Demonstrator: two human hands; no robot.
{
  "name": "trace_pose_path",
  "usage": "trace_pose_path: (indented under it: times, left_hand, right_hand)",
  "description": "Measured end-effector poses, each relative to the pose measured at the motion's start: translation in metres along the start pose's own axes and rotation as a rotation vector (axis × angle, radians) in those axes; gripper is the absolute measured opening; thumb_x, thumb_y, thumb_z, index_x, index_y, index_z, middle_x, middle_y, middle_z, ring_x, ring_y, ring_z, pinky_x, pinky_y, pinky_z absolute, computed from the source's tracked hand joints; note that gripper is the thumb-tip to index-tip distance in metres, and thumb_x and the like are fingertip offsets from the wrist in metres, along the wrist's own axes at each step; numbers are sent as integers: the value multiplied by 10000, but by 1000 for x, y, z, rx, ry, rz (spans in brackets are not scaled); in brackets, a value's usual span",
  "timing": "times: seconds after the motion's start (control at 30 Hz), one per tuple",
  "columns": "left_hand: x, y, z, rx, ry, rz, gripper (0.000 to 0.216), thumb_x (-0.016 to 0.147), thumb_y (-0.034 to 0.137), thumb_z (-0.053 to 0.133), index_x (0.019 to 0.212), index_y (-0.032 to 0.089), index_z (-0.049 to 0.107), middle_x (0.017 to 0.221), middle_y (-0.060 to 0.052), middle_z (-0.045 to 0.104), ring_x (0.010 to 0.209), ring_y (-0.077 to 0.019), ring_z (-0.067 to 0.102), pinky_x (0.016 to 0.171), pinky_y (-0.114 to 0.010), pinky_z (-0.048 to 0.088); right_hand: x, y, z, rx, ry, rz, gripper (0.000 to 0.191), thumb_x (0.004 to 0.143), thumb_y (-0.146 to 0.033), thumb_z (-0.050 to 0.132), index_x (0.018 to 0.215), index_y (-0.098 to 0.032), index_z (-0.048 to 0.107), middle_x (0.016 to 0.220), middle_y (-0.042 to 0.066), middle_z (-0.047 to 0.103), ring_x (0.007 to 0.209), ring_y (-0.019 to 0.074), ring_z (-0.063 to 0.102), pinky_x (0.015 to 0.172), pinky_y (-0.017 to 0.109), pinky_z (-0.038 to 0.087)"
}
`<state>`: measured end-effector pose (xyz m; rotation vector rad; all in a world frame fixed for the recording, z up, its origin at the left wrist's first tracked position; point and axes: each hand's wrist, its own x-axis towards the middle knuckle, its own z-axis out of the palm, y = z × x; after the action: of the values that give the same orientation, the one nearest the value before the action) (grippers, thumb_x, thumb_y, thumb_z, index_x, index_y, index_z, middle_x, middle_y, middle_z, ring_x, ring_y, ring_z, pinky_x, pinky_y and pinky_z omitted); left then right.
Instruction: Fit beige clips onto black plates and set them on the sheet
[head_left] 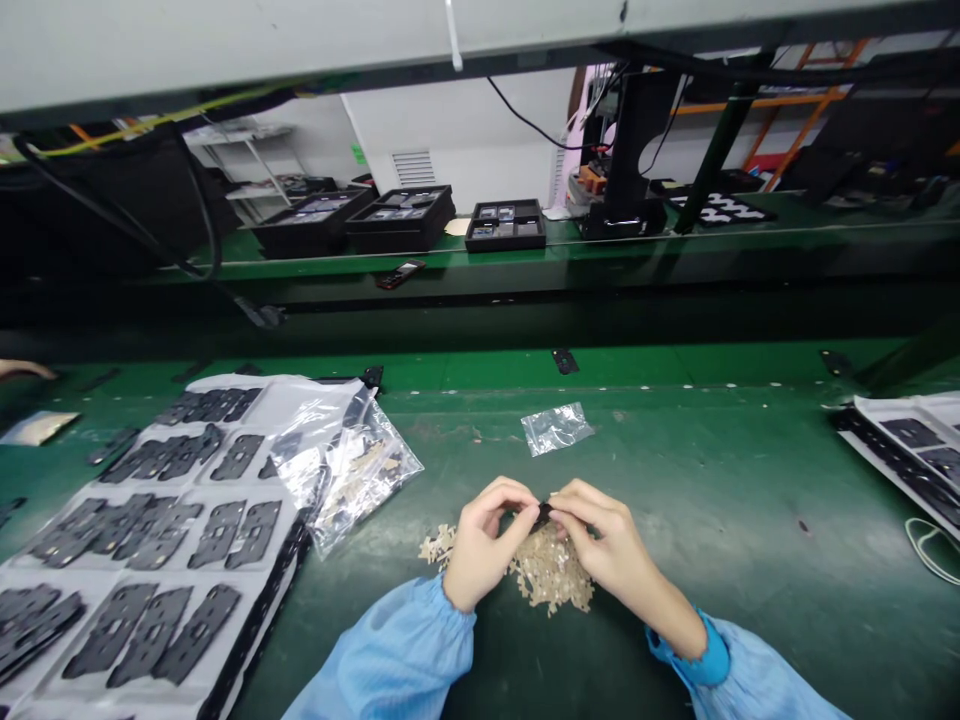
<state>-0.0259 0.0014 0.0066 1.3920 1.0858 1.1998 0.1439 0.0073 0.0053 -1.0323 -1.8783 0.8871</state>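
Between my two hands is a small black part [541,514], mostly covered by fingers. My left hand [491,535] pinches its left side with thumb and forefinger. On the other side, the fingertips of my right hand [604,530] close on it too. Just below and behind the hands lies a heap of small tan flat pieces [553,575], with a few more tan pieces [438,545] to the left of my left hand. Which detail of the black part the fingers touch cannot be made out.
At left, a white compartment tray [169,570] holds several black plates. Clear plastic bags [360,475] with tan pieces overlap its corner. A small clear bag [556,428] lies ahead of my hands. Another tray [915,440] stands at right. A co-worker's hand [26,369] shows far left.
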Motion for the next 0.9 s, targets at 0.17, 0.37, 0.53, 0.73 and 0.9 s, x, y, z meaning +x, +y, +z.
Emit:
trace_pose_path:
  times: [0.17, 0.37, 0.53, 0.73, 0.9]
  left_hand:
    - [-2, 3, 0, 95, -3, 94, 62, 797, 158, 604, 788, 159, 666, 808, -71, 627, 802, -185, 594, 751, -314, 466]
    - [-3, 9, 0, 216, 9, 167, 83, 787, 135, 600, 777, 171, 674, 795, -65, 642, 783, -185, 607, 725, -310, 475]
    - [-5, 12, 2, 304, 32, 219, 104, 780, 122, 590, 785, 183, 673, 799, -61, 644, 771, -184, 608, 711, -302, 478]
    - [-11, 5, 3, 529, 25, 410, 196, 788, 60, 571, 914, 191, 643, 864, -68, 651, 811, -192, 600, 745, -328, 466]
    - [-10, -7, 0, 612, -24, 609, 378, 792, 17, 556, 1109, 217, 603, 989, -91, 673, 894, -225, 618, 811, -380, 453]
  right_hand:
    - [-3, -4, -6, -148, -48, -97, 310, 905, -80, 363, 999, -205, 630, 832, 65, 554, 742, 170, 544, 650, 282, 451]
    - [-7, -3, -11, -416, -93, -253, 357, 822, 4, 351, 1055, -149, 574, 908, 112, 554, 835, 213, 538, 681, 327, 494]
    - [-9, -2, -9, -525, -88, -305, 371, 801, 16, 344, 1057, -134, 568, 906, 122, 562, 838, 225, 541, 654, 331, 503]
    - [-9, 2, -5, -454, -43, -280, 329, 837, -1, 355, 1039, -143, 573, 873, 108, 559, 806, 211, 534, 656, 316, 478]
    - [-6, 2, -4, -303, 61, -208, 275, 888, -46, 373, 947, -184, 604, 779, 54, 526, 705, 165, 513, 629, 274, 444]
